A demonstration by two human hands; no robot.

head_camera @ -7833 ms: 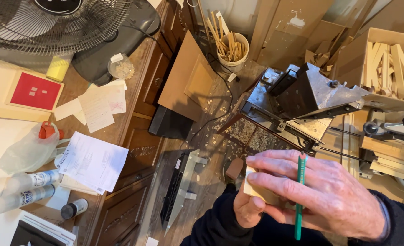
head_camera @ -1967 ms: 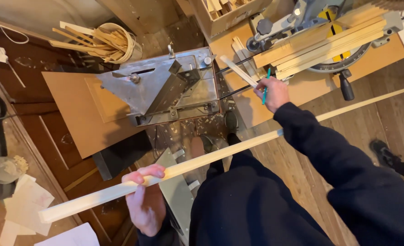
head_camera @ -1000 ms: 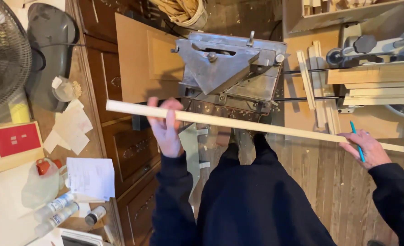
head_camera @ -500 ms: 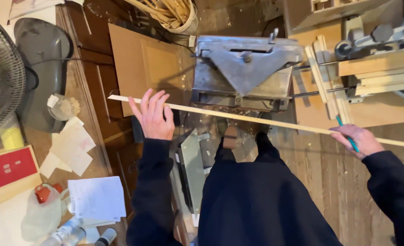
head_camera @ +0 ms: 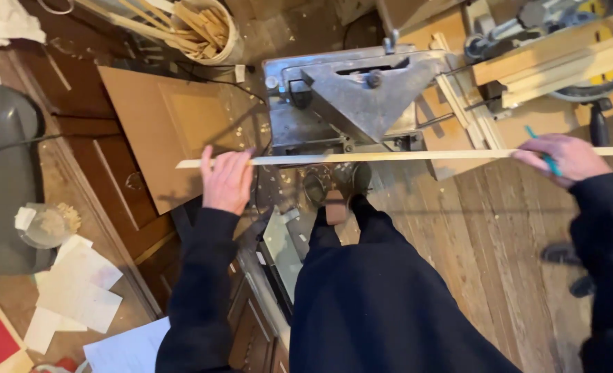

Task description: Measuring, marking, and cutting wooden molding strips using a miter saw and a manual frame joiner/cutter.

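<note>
Long wooden strip (head_camera: 403, 157) now held level, lower and nearer the grey metal machine (head_camera: 351, 103) than half a second ago. Left hand (head_camera: 227, 181) fingers curl over it; right hand (head_camera: 565, 157) pinches it alongside a teal pencil (head_camera: 542, 150).

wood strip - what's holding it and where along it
Both hands hold the long thin wooden strip: the left hand near its left end, the right hand far along towards the right, with a teal pencil between its fingers.
</note>
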